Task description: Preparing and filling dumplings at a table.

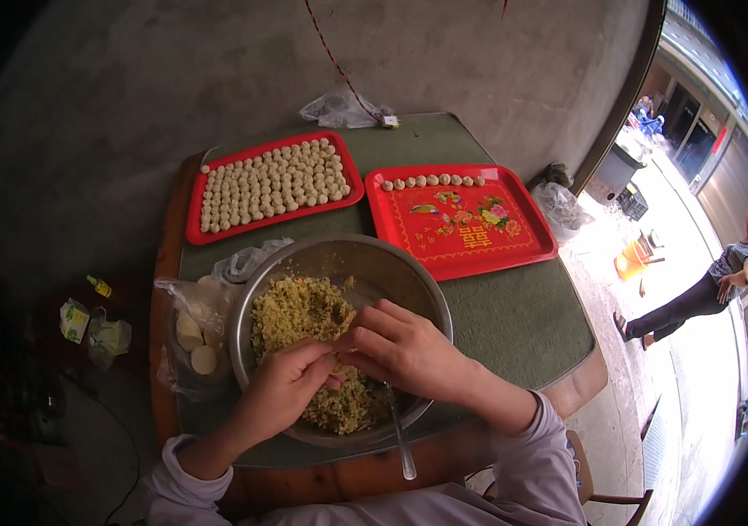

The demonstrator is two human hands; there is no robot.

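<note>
My left hand [288, 383] and my right hand [402, 349] meet over a big metal bowl [431, 302], fingertips pinched together. Between them is a small dumpling, mostly hidden by the fingers. Crumbly yellow-green filling [299, 307] covers the bowl's left and near side. Under my right hand a metal spoon [403, 443] leans over the near rim, its handle sticking out. Round pale dough wrappers [204, 359] lie in a clear plastic bag [183, 307] left of the bowl.
Behind the bowl, a red tray [355, 175] carries close rows of small round dumplings [273, 184]. One row of dumplings [434, 181] lines the far edge of a second, flowered red tray [444, 250]. A person [716, 285] stands outside at the right, near an orange bucket [631, 260].
</note>
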